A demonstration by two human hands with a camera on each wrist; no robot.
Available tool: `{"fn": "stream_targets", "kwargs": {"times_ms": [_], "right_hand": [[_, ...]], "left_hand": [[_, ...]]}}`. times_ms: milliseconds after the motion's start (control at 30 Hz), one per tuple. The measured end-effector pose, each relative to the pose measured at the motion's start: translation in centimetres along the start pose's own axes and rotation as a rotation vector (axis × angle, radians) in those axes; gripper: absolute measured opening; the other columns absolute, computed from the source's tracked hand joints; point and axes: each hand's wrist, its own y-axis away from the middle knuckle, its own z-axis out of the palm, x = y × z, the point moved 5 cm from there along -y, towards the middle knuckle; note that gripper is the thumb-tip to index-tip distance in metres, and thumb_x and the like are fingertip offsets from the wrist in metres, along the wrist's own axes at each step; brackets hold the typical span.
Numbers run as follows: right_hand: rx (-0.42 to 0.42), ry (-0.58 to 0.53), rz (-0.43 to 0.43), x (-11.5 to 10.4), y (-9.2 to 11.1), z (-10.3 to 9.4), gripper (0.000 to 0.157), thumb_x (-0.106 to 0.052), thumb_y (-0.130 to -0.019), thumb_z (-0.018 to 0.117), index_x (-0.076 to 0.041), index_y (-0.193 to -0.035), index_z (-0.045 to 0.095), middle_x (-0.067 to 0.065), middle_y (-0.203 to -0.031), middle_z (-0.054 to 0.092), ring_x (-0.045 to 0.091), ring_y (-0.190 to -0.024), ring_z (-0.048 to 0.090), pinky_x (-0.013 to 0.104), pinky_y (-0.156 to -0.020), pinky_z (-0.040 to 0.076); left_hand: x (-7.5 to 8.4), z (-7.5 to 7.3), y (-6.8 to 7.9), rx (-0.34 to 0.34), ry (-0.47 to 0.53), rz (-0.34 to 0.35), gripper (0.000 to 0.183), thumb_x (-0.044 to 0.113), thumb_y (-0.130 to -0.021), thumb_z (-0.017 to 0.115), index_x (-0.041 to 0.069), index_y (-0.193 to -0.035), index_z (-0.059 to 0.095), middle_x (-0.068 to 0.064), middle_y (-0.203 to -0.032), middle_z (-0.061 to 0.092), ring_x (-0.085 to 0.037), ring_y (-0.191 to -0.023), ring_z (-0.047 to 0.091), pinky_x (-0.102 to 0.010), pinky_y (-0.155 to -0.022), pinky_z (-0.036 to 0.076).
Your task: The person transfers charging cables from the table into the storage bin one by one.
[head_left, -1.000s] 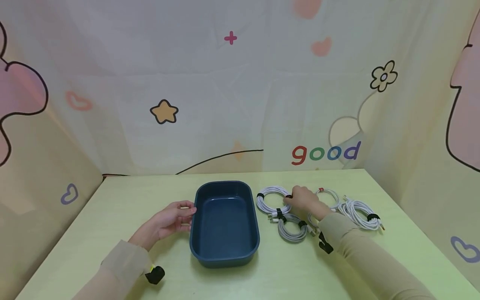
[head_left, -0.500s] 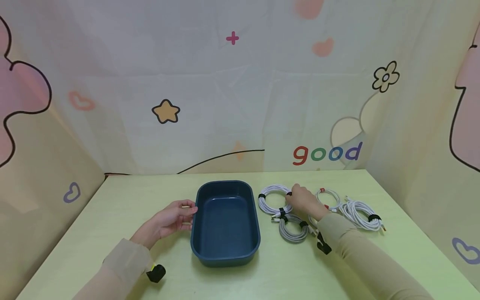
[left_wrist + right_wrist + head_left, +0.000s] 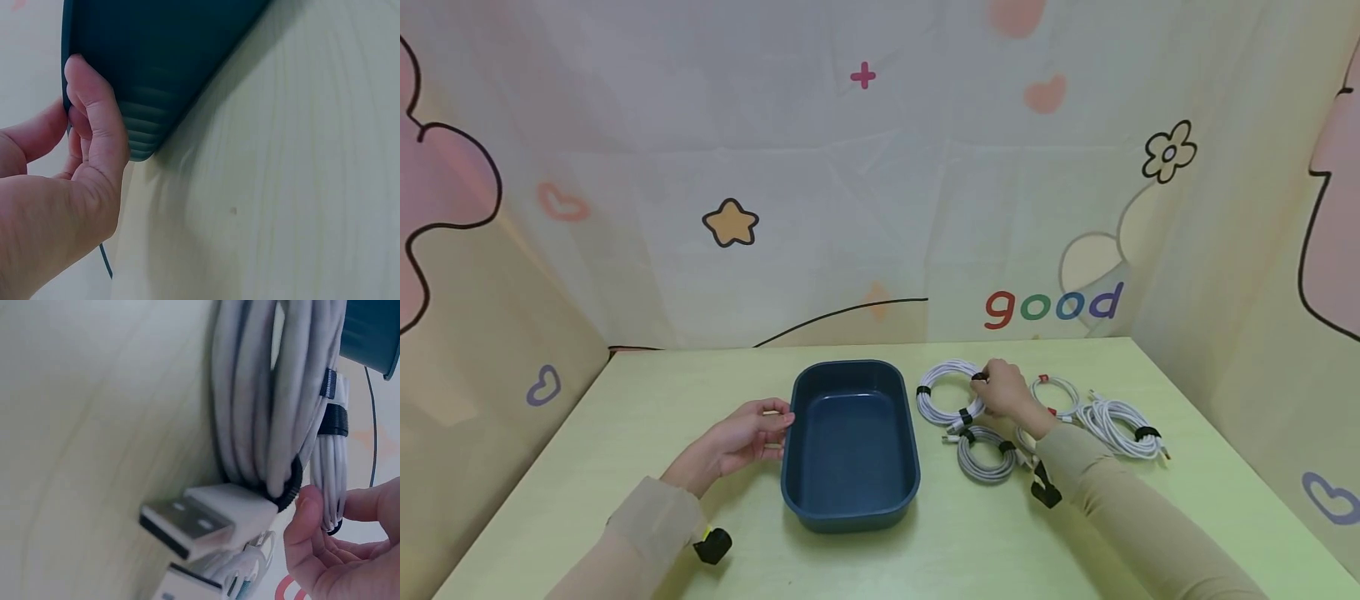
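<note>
A dark blue rectangular bin (image 3: 850, 521) stands mid-table. My left hand (image 3: 748, 437) is at its left side. In the left wrist view, curled fingers (image 3: 100, 119) lie against the bin's outer wall (image 3: 150, 94), with the thumb at the rim. My right hand (image 3: 1006, 390) pinches a coiled white cable (image 3: 936, 408) at its right side, by a black tie. In the right wrist view, thumb and fingers grip this white coil (image 3: 329, 462) from both sides. Just in front of it lies a grey coiled cable (image 3: 973, 471), close up in the right wrist view with its USB plug (image 3: 194, 519).
Right of my right hand lie a small white coil with red ties (image 3: 1060, 383) and a thicker white cable bundle (image 3: 1112, 429) with a black tie. The sleeve partly covers another cable near the grey coil. A printed cloth (image 3: 820, 208) hangs behind the pale table (image 3: 700, 575).
My right hand has risen slightly and moved back, and the gripped side of the white coil has come up with it. The left hand and bin stay put.
</note>
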Motion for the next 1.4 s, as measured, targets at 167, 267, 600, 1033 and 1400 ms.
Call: {"fn": "stream_targets", "kwargs": {"times_ms": [167,267,600,1033,1400], "right_hand": [[-0.009,-0.062,0.036,0.4,0.2,0.0,0.024,-0.011,-0.093,0.056,0.011,-0.093,0.065,0.012,-0.061,0.063,0.013,-0.042,0.058,0.023,-0.043,0.047],[-0.018,-0.091,0.036,0.5,0.2,0.0,0.025,-0.010,-0.093,0.055,0.013,-0.091,0.065,0.014,-0.060,0.064,0.016,-0.043,0.060,0.026,-0.044,0.050],[-0.023,-0.100,0.005,0.4,0.2,-0.4,0.026,-0.010,-0.094,0.053,0.013,-0.094,0.065,0.010,-0.058,0.063,0.016,-0.044,0.059,0.027,-0.044,0.050],[-0.023,-0.113,-0.037,-1.0,0.6,-1.5,0.027,-0.009,-0.096,0.053,0.015,-0.101,0.063,0.014,-0.062,0.065,0.010,-0.042,0.055,0.037,-0.049,0.054],[-0.023,-0.125,-0.047,-2.3,0.7,-2.1,0.026,-0.011,-0.096,0.054,0.013,-0.102,0.064,0.009,-0.059,0.063,0.010,-0.042,0.055,0.028,-0.045,0.050]], "left_hand": [[-0.1,0.0,0.0,-0.003,-0.006,0.005,0.005,0.014,-0.100,0.052,0.011,-0.101,0.048,0.003,-0.079,0.060,-0.011,-0.068,0.058,-0.025,-0.067,0.055],[-0.1,0.0,0.0,-0.007,-0.006,0.007,0.006,0.015,-0.099,0.053,0.012,-0.101,0.048,0.003,-0.080,0.060,-0.011,-0.068,0.058,-0.025,-0.067,0.055],[-0.2,0.0,0.0,-0.015,0.008,0.018,0.005,0.014,-0.100,0.051,0.012,-0.102,0.047,0.004,-0.080,0.059,-0.010,-0.068,0.058,-0.025,-0.067,0.054],[-0.2,0.0,0.0,-0.002,0.010,0.013,0.006,0.014,-0.100,0.051,0.012,-0.103,0.047,0.003,-0.081,0.060,-0.011,-0.069,0.058,-0.024,-0.067,0.054],[-0.1,0.0,0.1,0.004,0.016,0.006,0.007,0.014,-0.099,0.052,0.011,-0.103,0.048,0.003,-0.081,0.060,-0.011,-0.070,0.058,-0.025,-0.067,0.055]]}}
